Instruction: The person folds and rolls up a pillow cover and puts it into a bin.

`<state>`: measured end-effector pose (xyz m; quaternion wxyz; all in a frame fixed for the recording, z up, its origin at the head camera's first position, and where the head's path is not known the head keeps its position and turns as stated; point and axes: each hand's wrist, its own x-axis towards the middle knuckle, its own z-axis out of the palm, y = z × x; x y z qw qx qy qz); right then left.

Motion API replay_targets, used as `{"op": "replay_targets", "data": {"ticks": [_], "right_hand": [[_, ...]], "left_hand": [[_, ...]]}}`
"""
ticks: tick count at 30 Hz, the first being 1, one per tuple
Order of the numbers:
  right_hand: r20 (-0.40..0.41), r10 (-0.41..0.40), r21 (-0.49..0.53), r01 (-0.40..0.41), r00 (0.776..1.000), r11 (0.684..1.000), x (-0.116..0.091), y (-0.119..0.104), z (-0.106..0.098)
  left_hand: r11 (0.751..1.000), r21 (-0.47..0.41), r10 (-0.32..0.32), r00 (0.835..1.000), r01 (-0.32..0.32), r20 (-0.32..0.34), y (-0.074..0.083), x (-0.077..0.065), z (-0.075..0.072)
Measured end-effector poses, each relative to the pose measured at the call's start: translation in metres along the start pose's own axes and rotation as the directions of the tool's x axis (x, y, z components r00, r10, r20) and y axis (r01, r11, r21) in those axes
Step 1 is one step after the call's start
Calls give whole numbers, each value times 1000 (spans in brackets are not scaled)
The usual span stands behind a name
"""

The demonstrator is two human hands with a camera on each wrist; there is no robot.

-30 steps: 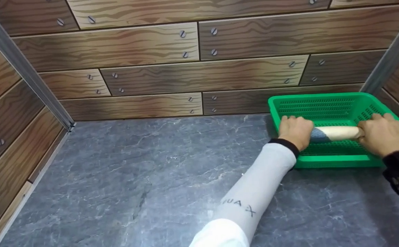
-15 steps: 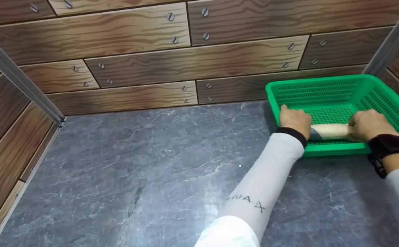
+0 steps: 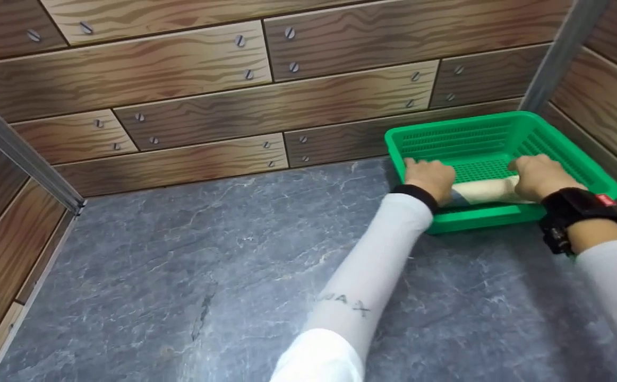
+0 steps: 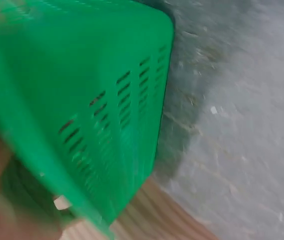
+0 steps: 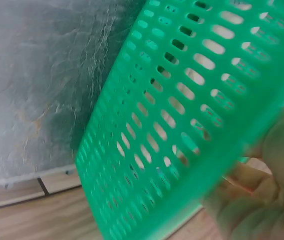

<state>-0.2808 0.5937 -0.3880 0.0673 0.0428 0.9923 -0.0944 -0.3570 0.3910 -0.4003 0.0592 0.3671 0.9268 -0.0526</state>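
A cream-coloured cylinder with a grey-blue patch near its left end, perhaps a roll (image 3: 486, 191), lies crosswise over the front part of a green plastic basket (image 3: 457, 123). My left hand (image 3: 429, 178) grips its left end, just inside the basket's left rim. At the other end my right hand (image 3: 545, 175) holds it with curled fingers. Both ends are hidden by the hands. In the left wrist view, the basket wall (image 4: 116, 105) hides most of the blurred left hand (image 4: 6, 215). Slotted basket wall (image 5: 157, 105) also fills the right wrist view, beside the right hand (image 5: 262, 200).
The basket stands on a grey marbled tabletop (image 3: 181, 265), close to the back right corner. A wood-patterned back wall (image 3: 181, 101) and a right side wall (image 3: 611, 101) rise behind and beside it. Metal corner posts (image 3: 558, 58) join the walls.
The head view has shifted, so basket and hands appear farther left. Both hands still hold the roll, which now appears closer to the basket's front rim.
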Motion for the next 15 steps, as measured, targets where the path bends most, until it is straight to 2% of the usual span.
{"op": "replay_targets", "data": {"ticks": [5,10,13,15], "right_hand": [[-130,-9,-2,9,991,1000,-4,-3,-13],[-243,-24,-17,21,970,1000,-16,-16,-10],[-305,-51,-19,48,951,999,-24,-31,-5],[-361,-78,-5,81,929,997,-32,-44,1]], "left_hand": [[998,-46,37,999,-38,-15,-20,-3,-13],[999,5,48,999,-48,-16,-34,-18,-15],[999,14,29,997,-28,-72,-45,-32,-11],[1000,-1,6,992,-7,-128,-56,-45,-3]]}}
